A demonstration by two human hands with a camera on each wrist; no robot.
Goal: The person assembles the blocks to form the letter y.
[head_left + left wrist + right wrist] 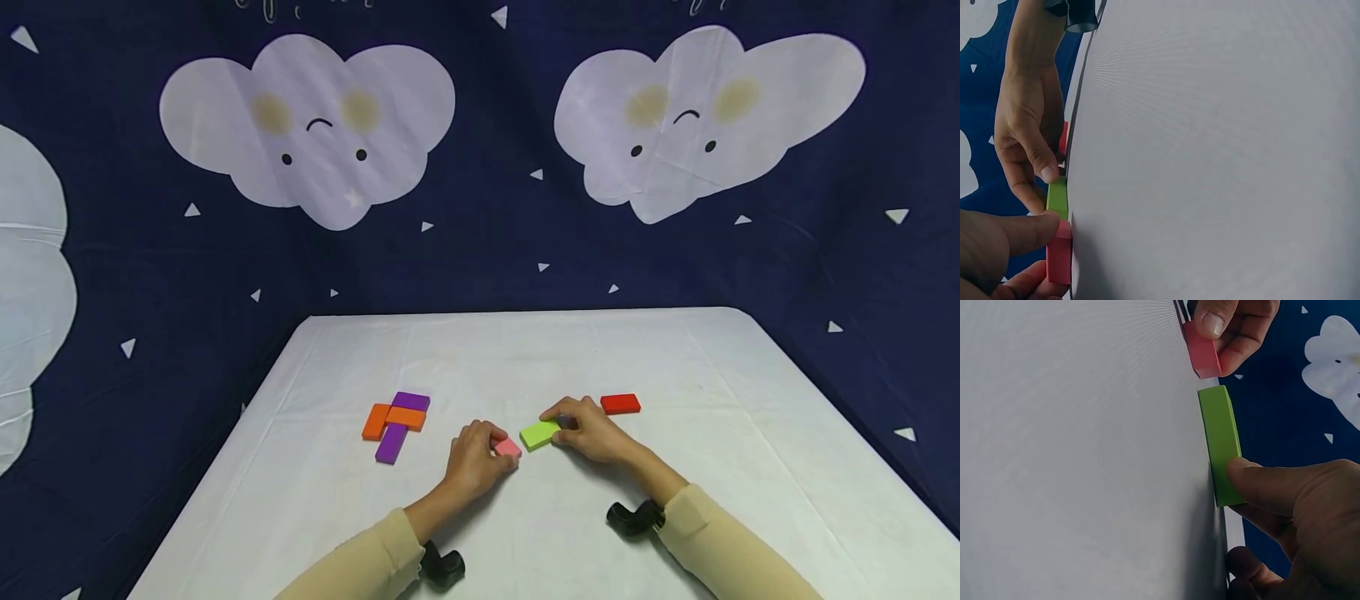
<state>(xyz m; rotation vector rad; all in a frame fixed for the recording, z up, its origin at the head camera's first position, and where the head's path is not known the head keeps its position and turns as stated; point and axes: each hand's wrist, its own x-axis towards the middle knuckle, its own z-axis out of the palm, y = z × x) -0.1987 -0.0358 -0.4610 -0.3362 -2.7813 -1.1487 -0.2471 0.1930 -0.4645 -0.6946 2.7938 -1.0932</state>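
Between thumb and fingers, my left hand [474, 461] pinches a pink block [507, 448], partly covered by the fingers. To its right, my right hand [591, 429] grips the near end of a lime green block [539, 434] with thumb and fingers. In the right wrist view a narrow gap shows between the end of the green block [1218, 434] and the pink block [1204, 353]. Both blocks lie low at the white tabletop. In the left wrist view the pink block [1059, 253] stands in front of the green one [1057, 197].
Left of the hands lies a cluster of purple blocks [391, 444] and orange blocks [376, 422], set close together. A red block [620, 404] rests beyond the right hand. The white table [570, 350] ends at a dark blue cloth [495, 250] with printed clouds.
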